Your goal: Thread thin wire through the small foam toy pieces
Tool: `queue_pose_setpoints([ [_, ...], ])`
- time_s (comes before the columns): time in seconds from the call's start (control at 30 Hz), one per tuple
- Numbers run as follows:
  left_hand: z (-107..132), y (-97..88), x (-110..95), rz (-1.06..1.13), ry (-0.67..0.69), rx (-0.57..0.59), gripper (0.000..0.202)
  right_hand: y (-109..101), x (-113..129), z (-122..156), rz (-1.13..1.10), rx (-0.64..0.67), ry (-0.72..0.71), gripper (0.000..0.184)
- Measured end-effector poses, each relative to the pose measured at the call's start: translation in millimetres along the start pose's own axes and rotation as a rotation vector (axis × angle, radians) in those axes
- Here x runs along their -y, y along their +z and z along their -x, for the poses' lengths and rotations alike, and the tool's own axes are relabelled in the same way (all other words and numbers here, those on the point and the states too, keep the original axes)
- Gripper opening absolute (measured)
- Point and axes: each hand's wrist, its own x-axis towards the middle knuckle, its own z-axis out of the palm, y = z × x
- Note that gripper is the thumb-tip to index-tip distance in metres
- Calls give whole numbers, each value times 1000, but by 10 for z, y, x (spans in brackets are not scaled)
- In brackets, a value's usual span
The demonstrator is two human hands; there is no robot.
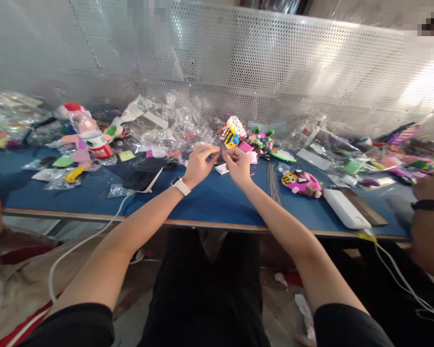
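My left hand (199, 166), with a pale-banded watch (181, 186) on its wrist, is raised over the middle of the blue table (210, 207). My right hand (239, 165) faces it, fingertips almost touching those of the left. Both hands are closed in a pinch; whatever sits between the fingers is too small to make out. Just behind them stands a colourful clay-like figure (232, 132) in white, yellow and blue. Pink pieces (251, 153) lie beside my right hand. A bundle of thin wires (274, 183) rests to its right.
A black phone-like device (144, 174) with a white cable and a plastic bottle (97, 144) are on the left. Rightward lie a pink-and-yellow tiger figure (304, 183) and a white power bank (346, 209). Plastic bags (166, 125) line the perforated metal screen (275, 62). Other people's arms (432, 207) flank me.
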Motion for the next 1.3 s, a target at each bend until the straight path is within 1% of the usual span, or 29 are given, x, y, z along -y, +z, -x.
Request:
queue_pose_setpoints([
  [0.13,-10,-6,-34,76,-74,35,20,-24,-31,4,35,40,-51,31],
  [0.27,-14,10,-27,200,-185,61,21,-75,-19,6,116,63,-100,25],
  [0.33,-11,40,3,306,-244,79,23,-119,25,0,187,72,-164,21],
  [0.47,-7,107,60,621,-384,130,30,-209,153,-19,360,108,-314,14],
  [0.53,-9,115,63,703,-437,157,32,-222,189,-20,398,120,-339,13],
  [0.57,-10,109,56,701,-441,168,30,-215,191,-18,401,116,-332,12],
  [0.63,-10,87,32,629,-399,178,23,-179,168,-8,364,88,-280,12],
  [0.73,5,54,-11,421,-285,186,15,-98,110,11,234,52,-163,12],
  [0.83,26,38,-35,197,-197,175,14,-47,75,23,178,54,-100,13],
  [0.97,46,22,-15,0,-105,142,22,-55,26,12,200,51,-98,16],
  [1.07,54,11,25,-58,-2,143,24,-89,-33,-6,190,79,-132,17],
  [1.13,49,3,44,-57,38,155,30,-113,-61,-22,181,104,-153,17],
  [1.2,30,-10,46,-24,42,168,35,-135,-72,-41,167,122,-160,17],
  [1.3,-18,-39,16,59,2,154,42,-161,-65,-66,137,136,-173,16],
])
